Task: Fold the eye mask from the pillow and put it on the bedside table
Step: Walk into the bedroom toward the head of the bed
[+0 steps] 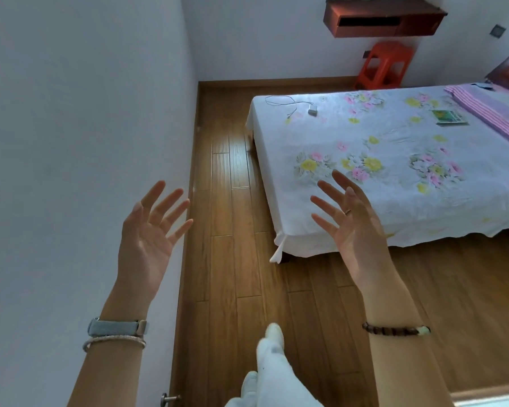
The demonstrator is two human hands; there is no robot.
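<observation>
Zero eye masks can be identified with confidence from this view. A small dark item (482, 85) lies at the far head end of the bed (394, 160), near the striped pink pillow (488, 110); it may be the mask, but it is too small to tell. No bedside counter can be made out either.

Both hands are empty. The left hand (150, 230) is raised palm up beside the white wall (71, 113), fingers (171, 201) spread and touching nothing. The right hand (353, 221) is raised over the near corner of the bed, fingers (329, 204) likewise spread, a ring visible on one.

Judgement: the step in hand is the approach; the task proper has not begun. The person stands on the wooden floor (232, 201) near the foot of the bed, well apart from the pillow.

To do this step well:
- walk along the open floor strip beside the bed toward the head end;
- confirm the mask by sight before reaching;
- keep clear of the charger and cable (294, 105) and the green book (448, 116) lying on the sheet;
- lift the mask with one hand, leaving the other free for the fold.

The red stool (385, 66) stands against the far wall, out of the route.
</observation>
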